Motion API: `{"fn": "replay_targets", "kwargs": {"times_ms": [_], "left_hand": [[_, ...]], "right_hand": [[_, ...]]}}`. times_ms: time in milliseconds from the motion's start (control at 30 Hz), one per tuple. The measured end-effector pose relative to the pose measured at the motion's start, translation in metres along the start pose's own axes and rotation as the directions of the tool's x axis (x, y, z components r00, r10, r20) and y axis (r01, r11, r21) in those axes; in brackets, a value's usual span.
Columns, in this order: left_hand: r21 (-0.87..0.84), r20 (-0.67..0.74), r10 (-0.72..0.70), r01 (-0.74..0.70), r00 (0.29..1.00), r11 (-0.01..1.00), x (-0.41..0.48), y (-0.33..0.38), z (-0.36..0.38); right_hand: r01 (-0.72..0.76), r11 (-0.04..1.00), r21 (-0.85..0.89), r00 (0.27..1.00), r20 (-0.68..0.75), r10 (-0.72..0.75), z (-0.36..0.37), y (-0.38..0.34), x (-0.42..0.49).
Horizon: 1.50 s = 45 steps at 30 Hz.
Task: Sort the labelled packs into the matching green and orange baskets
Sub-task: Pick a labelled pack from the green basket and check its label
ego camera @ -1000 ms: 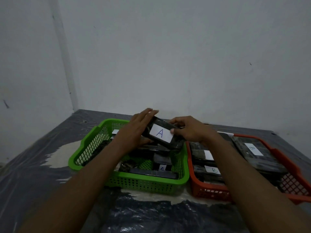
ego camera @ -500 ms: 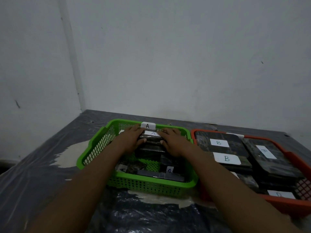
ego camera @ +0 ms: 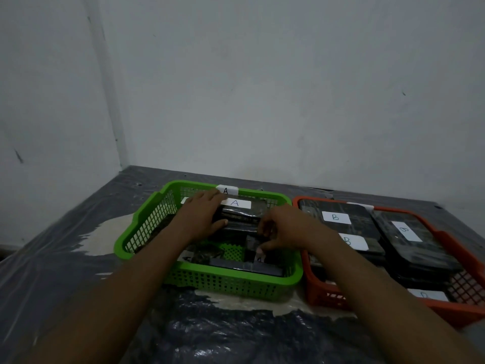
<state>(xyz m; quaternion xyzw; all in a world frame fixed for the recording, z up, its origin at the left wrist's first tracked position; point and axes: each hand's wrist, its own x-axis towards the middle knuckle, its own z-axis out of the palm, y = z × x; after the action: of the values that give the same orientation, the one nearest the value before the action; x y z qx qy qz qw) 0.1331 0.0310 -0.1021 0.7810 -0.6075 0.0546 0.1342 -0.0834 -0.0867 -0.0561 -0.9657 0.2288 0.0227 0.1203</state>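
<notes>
The green basket carries an "A" tag on its far rim and holds several dark packs. The top pack, with a white "A" label, lies flat at the back of the basket. My left hand covers its left end, fingers on top and thumb against the front edge. My right hand is curled at the pack's right front corner, and whether it grips anything is unclear. The orange basket to the right holds dark packs labelled "B".
Both baskets stand side by side on a table covered in dark wrinkled plastic sheet. White walls meet in a corner behind the baskets. A smaller "A" pack stands near the green basket's front wall.
One second ago both hands held the "A" pack in the air above the baskets. It went down onto the stack in the green basket, and my right hand has since drawn back a little.
</notes>
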Motion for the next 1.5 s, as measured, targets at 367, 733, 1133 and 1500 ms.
{"fn": "replay_targets", "kwargs": {"times_ms": [367,733,1133,1500], "left_hand": [[-0.232,0.132,0.257,-0.223,0.957,0.947,-0.016,0.031,-0.027],[-0.583,0.086,0.156,-0.077,0.984,0.809,-0.027,0.026,-0.017],[-0.824,-0.050,-0.207,0.077,0.977,0.561,-0.042,-0.017,-0.034],[-0.186,-0.206,-0.206,0.169,0.957,0.968,-0.019,-0.067,-0.048]], "right_hand": [[0.026,0.993,-0.117,0.999,0.026,-0.023,0.014,-0.005,0.002],[0.172,0.946,0.273,0.978,-0.161,-0.131,-0.015,-0.001,-0.009],[0.351,0.904,0.245,0.849,-0.490,-0.198,0.010,-0.040,0.039],[0.194,0.953,0.233,0.895,-0.439,-0.075,0.010,-0.085,0.120]]}}
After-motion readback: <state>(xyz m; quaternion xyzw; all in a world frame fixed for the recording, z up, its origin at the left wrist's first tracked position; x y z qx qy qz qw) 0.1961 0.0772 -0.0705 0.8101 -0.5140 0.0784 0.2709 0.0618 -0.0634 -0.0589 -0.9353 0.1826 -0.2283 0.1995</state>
